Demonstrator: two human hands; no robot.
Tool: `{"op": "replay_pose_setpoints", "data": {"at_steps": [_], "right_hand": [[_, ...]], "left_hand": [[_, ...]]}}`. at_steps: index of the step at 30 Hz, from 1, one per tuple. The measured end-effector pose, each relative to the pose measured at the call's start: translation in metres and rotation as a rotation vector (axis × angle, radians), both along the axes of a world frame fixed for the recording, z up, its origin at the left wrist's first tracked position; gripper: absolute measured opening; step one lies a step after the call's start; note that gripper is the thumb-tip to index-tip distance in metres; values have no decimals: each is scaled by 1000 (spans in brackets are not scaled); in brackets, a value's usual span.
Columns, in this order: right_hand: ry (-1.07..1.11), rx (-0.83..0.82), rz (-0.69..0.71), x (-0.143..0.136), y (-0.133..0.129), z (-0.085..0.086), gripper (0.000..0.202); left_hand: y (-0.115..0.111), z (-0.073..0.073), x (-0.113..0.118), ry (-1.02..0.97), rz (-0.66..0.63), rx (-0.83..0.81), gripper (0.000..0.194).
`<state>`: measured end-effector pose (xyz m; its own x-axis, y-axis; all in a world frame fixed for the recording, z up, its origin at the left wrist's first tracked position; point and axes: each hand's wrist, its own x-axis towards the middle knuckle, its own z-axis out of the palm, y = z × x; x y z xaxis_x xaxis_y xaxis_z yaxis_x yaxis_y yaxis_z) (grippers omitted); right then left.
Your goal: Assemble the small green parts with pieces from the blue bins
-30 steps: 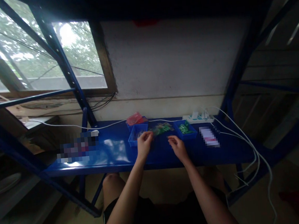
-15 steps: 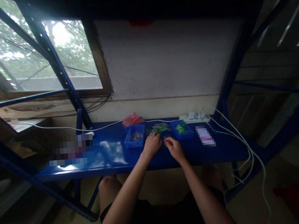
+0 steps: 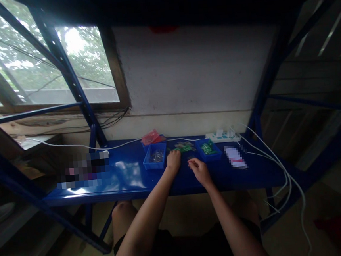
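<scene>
My left hand [image 3: 173, 160] rests at the near edge of a loose pile of small green pieces [image 3: 184, 146], beside the left blue bin. Its fingers are curled downward, and their tips are hidden. My right hand [image 3: 200, 171] is a short way to the right, just in front of the right-hand bin, with thumb and fingertips pinched together. Whatever lies in that pinch is too small to make out. Small metallic-looking parts [image 3: 156, 156] fill the left blue bin [image 3: 155, 166]. Green pieces [image 3: 207, 148] lie in the right blue bin [image 3: 212, 156].
Behind the left bin, red plastic packets [image 3: 151, 137] lie on another blue bin. A white power strip [image 3: 223, 136] with cables stands at the back right. A blurred-out phone-like item [image 3: 235, 157] lies on the blue table [image 3: 128, 187]; blue frame posts [image 3: 79, 92] rise at both sides.
My left hand has drawn slightly away from my right hand, toward the left bin and the green pile. The right hand stays pinched in nearly the same place. The view has shifted slightly.
</scene>
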<state>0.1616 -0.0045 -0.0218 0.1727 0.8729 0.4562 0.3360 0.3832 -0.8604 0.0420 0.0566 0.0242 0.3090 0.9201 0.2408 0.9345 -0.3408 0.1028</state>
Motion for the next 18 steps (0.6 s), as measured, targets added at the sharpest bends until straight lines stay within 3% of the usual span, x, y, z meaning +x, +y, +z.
{"op": "replay_pose_setpoints", "data": {"at_steps": [5, 11, 18], "right_hand": [[-14, 8, -3, 0, 1, -1, 20], [-4, 9, 3, 1, 1, -2, 19], [0, 10, 11, 1, 0, 0, 19]], "left_hand": [[-2, 1, -2, 12, 0, -4, 35], [-9, 4, -1, 22, 132, -63, 35], [-20, 7, -2, 7, 88, -81, 33]]}}
